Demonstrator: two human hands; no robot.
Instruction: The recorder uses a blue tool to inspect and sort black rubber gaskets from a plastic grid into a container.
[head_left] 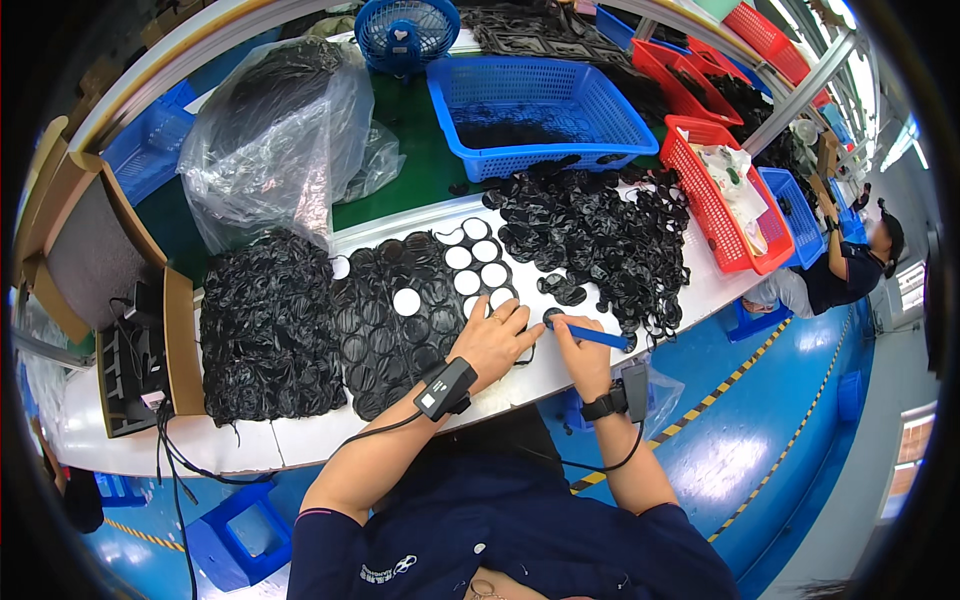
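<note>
My left hand point(491, 346) rests on a black sheet with rows of round openings point(468, 262), several showing white discs. Its fingers are spread, with the tips on the lower white circles, and no object shows in it. To its right, my right hand point(585, 362) is closed around a slim blue stick-like tool point(598, 336), its exact kind unclear. A black disc point(552, 315) lies by the tool's left end, against the fingertips. Beside the sheet, more black discs in rows point(390, 335) bear one loose white disc point(406, 302). Another white disc point(340, 267) lies farther left.
A heap of loose black pieces point(590, 230) covers the table's right part. Stacked black sheets point(268, 340) lie left, near a cardboard box point(183, 345). Behind are a plastic bag point(275, 150), blue basket point(640, 118) and fan point(404, 38). A red basket point(705, 215) stands right; a person point(850, 265) sits beyond.
</note>
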